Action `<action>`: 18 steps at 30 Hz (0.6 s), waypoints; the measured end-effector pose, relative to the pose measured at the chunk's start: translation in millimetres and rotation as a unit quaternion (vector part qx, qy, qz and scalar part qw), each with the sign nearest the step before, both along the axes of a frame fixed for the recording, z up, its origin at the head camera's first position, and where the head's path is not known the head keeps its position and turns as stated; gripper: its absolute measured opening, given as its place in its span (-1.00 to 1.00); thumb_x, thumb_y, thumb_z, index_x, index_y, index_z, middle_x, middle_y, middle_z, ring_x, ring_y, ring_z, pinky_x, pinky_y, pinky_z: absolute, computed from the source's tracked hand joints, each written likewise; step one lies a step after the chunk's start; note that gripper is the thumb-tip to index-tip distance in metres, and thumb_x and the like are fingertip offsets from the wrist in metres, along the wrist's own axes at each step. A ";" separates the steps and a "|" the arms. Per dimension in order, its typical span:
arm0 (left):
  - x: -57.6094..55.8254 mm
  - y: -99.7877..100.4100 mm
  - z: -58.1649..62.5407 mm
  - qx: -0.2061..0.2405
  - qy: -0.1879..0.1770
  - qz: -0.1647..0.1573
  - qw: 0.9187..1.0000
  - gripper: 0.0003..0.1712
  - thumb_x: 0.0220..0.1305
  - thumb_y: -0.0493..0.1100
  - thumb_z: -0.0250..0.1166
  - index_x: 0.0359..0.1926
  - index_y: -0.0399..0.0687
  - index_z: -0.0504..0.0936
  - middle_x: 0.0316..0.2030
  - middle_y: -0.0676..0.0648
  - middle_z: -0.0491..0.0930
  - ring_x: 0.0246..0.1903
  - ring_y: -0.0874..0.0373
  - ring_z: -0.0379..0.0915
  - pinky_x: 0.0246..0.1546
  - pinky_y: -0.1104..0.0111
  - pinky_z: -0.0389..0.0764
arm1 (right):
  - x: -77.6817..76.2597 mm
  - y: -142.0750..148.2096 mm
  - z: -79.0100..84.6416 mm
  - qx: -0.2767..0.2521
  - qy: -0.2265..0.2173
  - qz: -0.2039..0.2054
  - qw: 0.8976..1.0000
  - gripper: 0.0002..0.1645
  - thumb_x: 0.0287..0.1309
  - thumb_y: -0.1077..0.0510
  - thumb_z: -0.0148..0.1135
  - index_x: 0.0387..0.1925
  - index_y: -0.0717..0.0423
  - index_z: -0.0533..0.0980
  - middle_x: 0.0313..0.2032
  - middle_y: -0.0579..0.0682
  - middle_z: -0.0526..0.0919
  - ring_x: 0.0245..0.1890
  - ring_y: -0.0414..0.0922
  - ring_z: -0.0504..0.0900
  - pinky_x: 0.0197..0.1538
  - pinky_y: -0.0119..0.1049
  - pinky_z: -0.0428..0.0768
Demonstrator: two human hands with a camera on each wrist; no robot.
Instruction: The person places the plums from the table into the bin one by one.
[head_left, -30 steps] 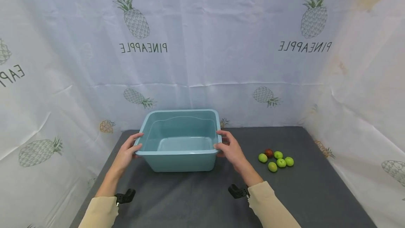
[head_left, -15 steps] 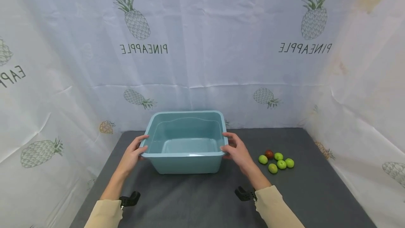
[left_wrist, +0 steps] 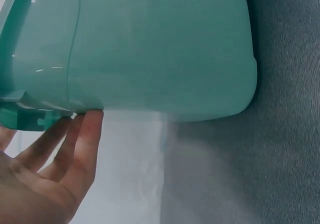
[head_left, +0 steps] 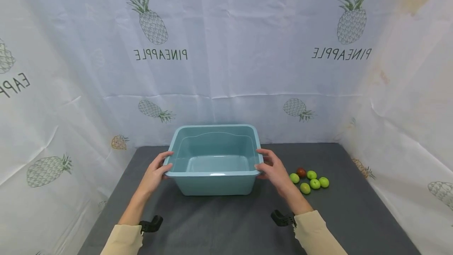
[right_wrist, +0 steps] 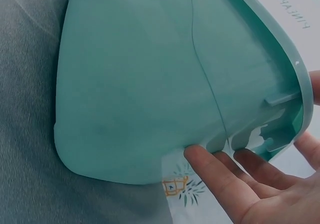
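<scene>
Between both hands is a light blue plastic basin [head_left: 216,184] with nothing in it, at the middle of the dark table. My left hand [head_left: 155,172] grips its left rim, thumb and a finger over the edge. On the opposite side my right hand [head_left: 276,168] holds the right rim the same way. In the left wrist view the fingers of the left hand [left_wrist: 55,174] press against the basin's outer wall [left_wrist: 165,49] under the rim. The right wrist view has the right hand [right_wrist: 265,189] with fingertips against the wall [right_wrist: 125,94] below the lip.
Right of the right hand lie several small green fruits [head_left: 315,183] and one dark red fruit [head_left: 301,172] on the dark table [head_left: 354,207]. A white pineapple-print cloth [head_left: 226,70] hangs behind the table and along both sides.
The basin has moved to the right along the table, with both hands holding its rim throughout. It now stands closer to the fruits, which have stayed in place.
</scene>
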State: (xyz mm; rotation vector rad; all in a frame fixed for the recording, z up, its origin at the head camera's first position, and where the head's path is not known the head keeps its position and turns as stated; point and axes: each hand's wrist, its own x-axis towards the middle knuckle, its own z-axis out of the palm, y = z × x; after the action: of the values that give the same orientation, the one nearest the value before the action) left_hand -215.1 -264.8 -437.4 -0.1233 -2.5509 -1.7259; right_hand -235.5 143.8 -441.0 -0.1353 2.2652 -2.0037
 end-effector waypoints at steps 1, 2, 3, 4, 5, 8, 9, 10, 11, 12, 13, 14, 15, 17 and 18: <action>0.4 2.0 0.6 -0.001 0.000 -0.001 1.000 -0.48 0.58 -0.15 0.05 0.46 -0.15 0.30 0.41 -0.34 0.27 -0.04 -0.18 0.48 -0.24 0.30 0.57 | 0.6 2.0 0.3 0.000 0.000 0.001 1.000 -0.34 0.31 0.22 0.22 0.42 -0.01 0.33 0.31 0.32 0.40 0.13 0.20 0.59 -0.01 0.04 0.66; 0.8 3.9 1.2 -0.002 0.000 -0.002 1.000 -0.48 0.58 -0.15 0.05 0.46 -0.14 0.30 0.44 -0.32 0.23 0.00 -0.22 0.46 -0.23 0.28 0.58 | 1.0 4.0 0.5 -0.002 -0.001 0.000 1.000 -0.33 0.30 0.22 0.23 0.41 -0.01 0.33 0.30 0.31 0.40 0.13 0.20 0.58 -0.02 0.04 0.66; 1.2 6.0 1.8 -0.001 -0.001 -0.003 1.000 -0.48 0.58 -0.15 0.05 0.46 -0.14 0.30 0.46 -0.31 0.20 0.02 -0.24 0.45 -0.21 0.27 0.58 | 1.4 5.7 0.7 -0.006 -0.004 -0.001 1.000 -0.33 0.30 0.22 0.24 0.41 -0.02 0.34 0.31 0.31 0.40 0.14 0.22 0.58 -0.01 0.04 0.66; 1.5 7.5 1.9 0.001 -0.002 -0.003 1.000 -0.48 0.58 -0.15 0.05 0.46 -0.13 0.30 0.47 -0.31 0.19 0.04 -0.26 0.44 -0.20 0.25 0.59 | 1.3 7.2 0.2 -0.007 -0.004 0.000 1.000 -0.33 0.30 0.22 0.24 0.41 -0.01 0.33 0.30 0.31 0.40 0.15 0.24 0.57 -0.01 0.04 0.66; 1.7 9.0 1.9 0.003 -0.003 -0.003 1.000 -0.49 0.58 -0.14 0.05 0.46 -0.12 0.31 0.49 -0.29 0.16 0.06 -0.26 0.44 -0.19 0.24 0.59 | 1.1 8.8 -0.2 -0.010 -0.004 0.000 1.000 -0.33 0.30 0.22 0.24 0.41 0.00 0.33 0.30 0.31 0.40 0.16 0.26 0.56 -0.01 0.04 0.66; 2.7 13.5 2.0 0.008 -0.006 -0.003 1.000 -0.49 0.58 -0.14 0.06 0.46 -0.10 0.32 0.50 -0.27 0.14 0.06 -0.24 0.44 -0.16 0.20 0.60 | 0.7 13.7 -1.2 -0.012 -0.006 0.003 1.000 -0.33 0.31 0.23 0.22 0.42 0.01 0.31 0.32 0.32 0.38 0.19 0.31 0.53 0.00 0.05 0.65; 3.1 15.1 1.9 0.010 -0.007 -0.004 1.000 -0.49 0.58 -0.14 0.06 0.46 -0.09 0.32 0.50 -0.27 0.14 0.05 -0.23 0.44 -0.16 0.20 0.59 | 0.7 15.5 -1.4 -0.012 -0.007 0.004 1.000 -0.33 0.32 0.23 0.21 0.42 0.02 0.31 0.32 0.32 0.37 0.19 0.31 0.52 0.00 0.05 0.65; 3.5 16.5 1.8 0.012 -0.008 -0.005 1.000 -0.49 0.58 -0.14 0.06 0.46 -0.09 0.32 0.49 -0.27 0.15 0.04 -0.22 0.44 -0.16 0.19 0.58 | 0.8 17.4 -1.6 -0.010 -0.007 0.004 1.000 -0.33 0.33 0.23 0.21 0.43 0.02 0.30 0.33 0.32 0.37 0.20 0.31 0.52 0.01 0.05 0.65; 3.9 18.0 1.7 0.014 -0.008 -0.006 1.000 -0.49 0.58 -0.14 0.06 0.46 -0.09 0.32 0.49 -0.28 0.16 0.03 -0.22 0.44 -0.15 0.18 0.58 | 1.0 19.4 -1.8 -0.008 -0.007 0.005 1.000 -0.34 0.34 0.23 0.20 0.43 0.02 0.30 0.34 0.32 0.36 0.20 0.30 0.51 0.01 0.05 0.65; 4.2 19.5 1.5 0.015 -0.008 -0.007 1.000 -0.49 0.58 -0.14 0.06 0.46 -0.09 0.32 0.48 -0.28 0.17 0.02 -0.21 0.44 -0.15 0.17 0.58 | 1.4 21.4 -2.0 -0.007 -0.008 0.007 1.000 -0.34 0.35 0.23 0.19 0.43 0.02 0.29 0.35 0.33 0.35 0.20 0.29 0.52 0.02 0.05 0.65; 4.5 20.9 1.3 0.016 -0.008 -0.008 1.000 -0.49 0.58 -0.13 0.07 0.46 -0.10 0.32 0.48 -0.27 0.18 0.02 -0.22 0.44 -0.14 0.15 0.57 | 1.9 23.4 -2.1 -0.006 -0.008 0.008 1.000 -0.34 0.35 0.22 0.19 0.44 0.03 0.29 0.35 0.33 0.35 0.20 0.27 0.52 0.02 0.05 0.64; 4.7 22.2 1.0 0.017 -0.008 -0.009 1.000 -0.49 0.58 -0.13 0.07 0.46 -0.10 0.32 0.48 -0.26 0.17 0.03 -0.22 0.43 -0.13 0.13 0.57 | 2.4 25.3 -2.1 -0.005 -0.007 0.009 1.000 -0.34 0.36 0.22 0.19 0.44 0.03 0.29 0.36 0.32 0.34 0.20 0.26 0.52 0.03 0.05 0.64; 4.7 23.4 0.6 0.018 -0.008 -0.009 1.000 -0.49 0.58 -0.13 0.07 0.46 -0.09 0.32 0.48 -0.25 0.18 0.02 -0.21 0.43 -0.13 0.14 0.56 | 2.9 27.2 -2.0 -0.006 -0.006 0.010 1.000 -0.34 0.36 0.21 0.20 0.44 0.03 0.28 0.36 0.32 0.33 0.21 0.25 0.51 0.03 0.05 0.64; 4.4 25.7 -0.2 0.018 -0.006 -0.008 1.000 -0.49 0.57 -0.12 0.08 0.45 -0.09 0.33 0.48 -0.24 0.19 -0.01 -0.18 0.44 -0.13 0.14 0.56 | 4.1 30.8 -1.5 -0.009 -0.004 0.015 1.000 -0.34 0.37 0.20 0.21 0.45 0.04 0.28 0.37 0.32 0.33 0.21 0.25 0.50 0.04 0.05 0.63; 4.2 26.8 -0.6 0.017 -0.006 -0.008 1.000 -0.49 0.57 -0.11 0.09 0.45 -0.09 0.33 0.47 -0.24 0.21 -0.03 -0.14 0.45 -0.14 0.17 0.56 | 4.7 32.4 -1.0 -0.011 -0.003 0.017 1.000 -0.33 0.37 0.20 0.21 0.45 0.04 0.28 0.37 0.32 0.32 0.22 0.25 0.49 0.05 0.06 0.63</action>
State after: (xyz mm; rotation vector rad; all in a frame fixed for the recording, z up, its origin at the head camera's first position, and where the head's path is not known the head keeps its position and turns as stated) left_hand -210.9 -238.0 -438.0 -0.1335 -2.5344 -1.7797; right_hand -230.8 176.2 -442.0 -0.1692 2.2236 -2.0096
